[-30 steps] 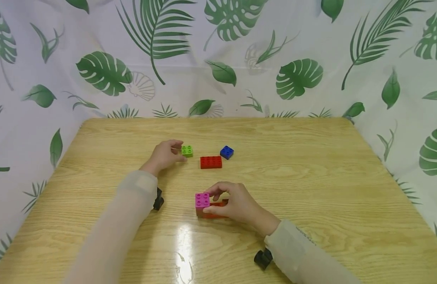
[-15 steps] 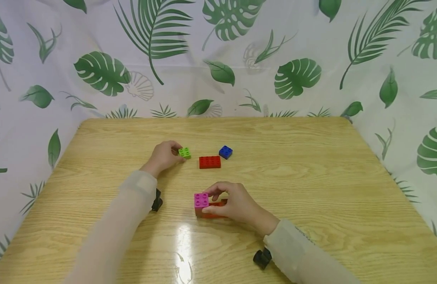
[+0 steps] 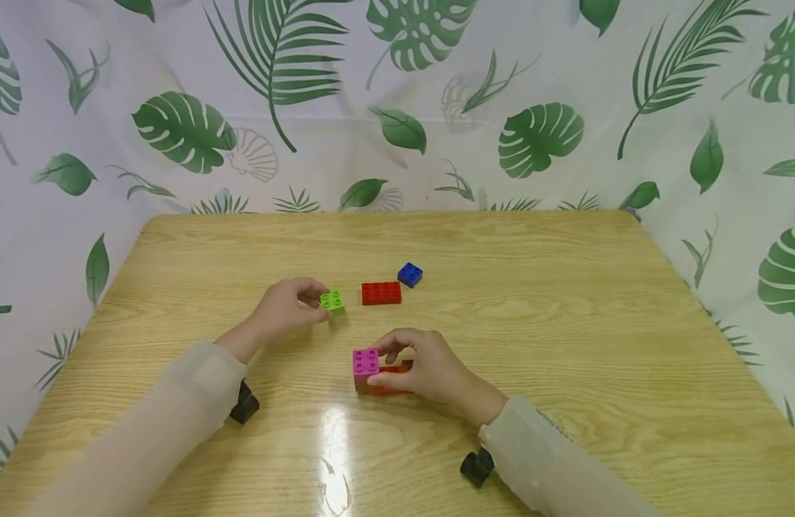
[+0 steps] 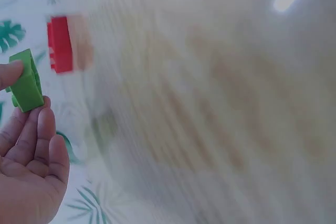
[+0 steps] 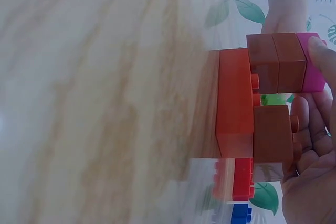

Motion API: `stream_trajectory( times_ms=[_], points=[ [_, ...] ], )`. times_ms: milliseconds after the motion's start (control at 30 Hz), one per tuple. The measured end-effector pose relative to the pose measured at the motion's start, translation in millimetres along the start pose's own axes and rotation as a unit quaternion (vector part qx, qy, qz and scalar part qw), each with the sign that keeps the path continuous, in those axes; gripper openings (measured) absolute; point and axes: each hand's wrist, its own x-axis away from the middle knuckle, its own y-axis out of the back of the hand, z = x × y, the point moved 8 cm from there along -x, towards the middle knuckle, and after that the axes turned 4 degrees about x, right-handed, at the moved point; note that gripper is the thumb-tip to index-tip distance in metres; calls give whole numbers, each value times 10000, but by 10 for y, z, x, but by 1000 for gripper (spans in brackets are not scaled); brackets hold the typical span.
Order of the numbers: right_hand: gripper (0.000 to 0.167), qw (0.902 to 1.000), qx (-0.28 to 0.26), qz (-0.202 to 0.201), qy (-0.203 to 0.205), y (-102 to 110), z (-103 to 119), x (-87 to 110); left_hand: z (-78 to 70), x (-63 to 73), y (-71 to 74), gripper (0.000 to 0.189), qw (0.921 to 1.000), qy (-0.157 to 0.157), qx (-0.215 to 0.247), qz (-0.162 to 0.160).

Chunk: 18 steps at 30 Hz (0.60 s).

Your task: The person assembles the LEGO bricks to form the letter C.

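Note:
My left hand (image 3: 284, 310) pinches a lime-green toy brick (image 3: 332, 302) between thumb and fingers, held off the table; its hollow underside shows in the left wrist view. My right hand (image 3: 437, 373) grips a pink brick (image 3: 365, 361) at the top of a small build, with the thumb (image 5: 321, 56) against its side. Under the pink brick are two brown bricks (image 5: 276, 64), stacked on one end of a long orange-red brick (image 5: 234, 103). A single brown brick (image 5: 271, 134) sits on the other end. The right hand partly covers this build in the head view.
Beyond the hands, a red brick (image 3: 380, 293) and a small blue brick (image 3: 410, 274) lie on the wooden table (image 3: 565, 301). A leaf-patterned cloth (image 3: 332, 158) hangs behind the table and along its sides. Black wrist cameras hang below both sleeves.
My left hand has closed on the green brick, lifted it and brought it nearer, toward the build. The right hand keeps its place on the pink brick.

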Motion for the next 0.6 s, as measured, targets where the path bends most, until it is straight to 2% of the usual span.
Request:
stream_trajectory(
  times_ms=[333,500,600],
  points=[
    [32,10000,27,-24,34,-8,-5,-4,-402,475,-152,36,9939,-886,662,15],
    [33,10000,-34,-61,51,-6,-5,0,-546,614,-275,33,9903,-1197,688,162],
    [33,9999,-78,-92,112,-9,2,-1,-603,660,-328,32,9895,-1324,550,199]
  ],
)
